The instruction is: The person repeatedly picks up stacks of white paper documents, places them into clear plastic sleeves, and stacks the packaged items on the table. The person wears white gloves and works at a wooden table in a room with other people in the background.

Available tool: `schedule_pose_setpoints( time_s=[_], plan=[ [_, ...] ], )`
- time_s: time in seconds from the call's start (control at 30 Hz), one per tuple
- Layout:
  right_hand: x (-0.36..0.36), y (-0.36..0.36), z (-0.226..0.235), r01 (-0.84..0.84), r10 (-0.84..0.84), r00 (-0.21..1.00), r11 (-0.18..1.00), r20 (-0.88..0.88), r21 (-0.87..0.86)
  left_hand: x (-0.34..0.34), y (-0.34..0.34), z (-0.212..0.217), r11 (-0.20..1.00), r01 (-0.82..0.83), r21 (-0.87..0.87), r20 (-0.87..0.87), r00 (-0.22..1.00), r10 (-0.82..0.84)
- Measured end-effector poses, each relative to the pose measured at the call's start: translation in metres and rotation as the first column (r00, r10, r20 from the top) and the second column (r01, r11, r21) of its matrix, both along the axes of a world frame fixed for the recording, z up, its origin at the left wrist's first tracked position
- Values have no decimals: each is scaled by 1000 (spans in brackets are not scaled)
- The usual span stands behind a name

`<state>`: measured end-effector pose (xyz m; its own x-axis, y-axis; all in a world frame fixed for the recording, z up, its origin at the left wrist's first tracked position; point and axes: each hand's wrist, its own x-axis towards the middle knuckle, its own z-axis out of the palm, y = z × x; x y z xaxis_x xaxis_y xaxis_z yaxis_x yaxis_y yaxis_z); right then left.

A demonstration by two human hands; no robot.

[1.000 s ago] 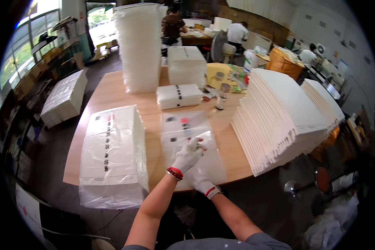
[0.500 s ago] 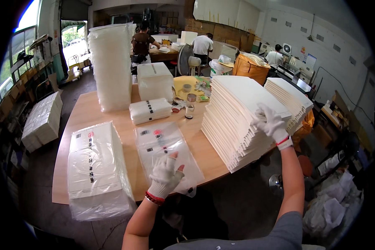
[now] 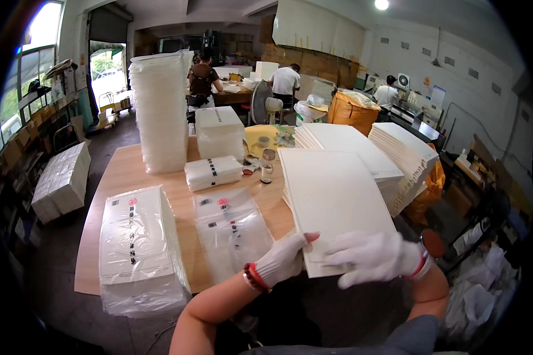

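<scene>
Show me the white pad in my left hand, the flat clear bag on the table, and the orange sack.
White pad (image 3: 339,204), head view, upper face.
Flat clear bag (image 3: 232,235), head view, upper side.
Orange sack (image 3: 350,110), head view, near side.

A white board (image 3: 337,198) beside a clear bag (image 3: 231,236)
The left hand (image 3: 283,259) pinches the board's edge — the right hand (image 3: 373,257) is over it.

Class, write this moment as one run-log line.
left hand: holding white paper; right hand: over its near end; plastic bag: flat on table
</scene>
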<state>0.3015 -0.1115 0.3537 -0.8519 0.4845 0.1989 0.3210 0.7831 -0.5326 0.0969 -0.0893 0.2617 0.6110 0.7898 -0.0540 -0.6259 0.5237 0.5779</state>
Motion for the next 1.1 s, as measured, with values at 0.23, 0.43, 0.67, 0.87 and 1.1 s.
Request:
schedule_pose_setpoints(
  time_s=[0.23,0.43,0.67,0.87,1.1],
  plan=[
    [82,18,-97,116,-823,329,522,-463,-845,-39,-32,0,862,62,502,-576,768,280],
    [-46,-19,-192,444,-654,414,752,-633,-487,13,-67,-109,229,258,938,-289,223,931],
    [-29,-37,-231,704,-632,521,699,-574,-130,-52,-5,-147,94,131,987,-82,-99,992],
    [-28,-32,-254,544,-555,832,820,11,178,-133,103,-224,651,-206,731,-617,209,759],
    [-67,32,-299,618,-506,662,786,553,-20,-4,-7,-179,398,495,772,-485,54,873]
  ],
)
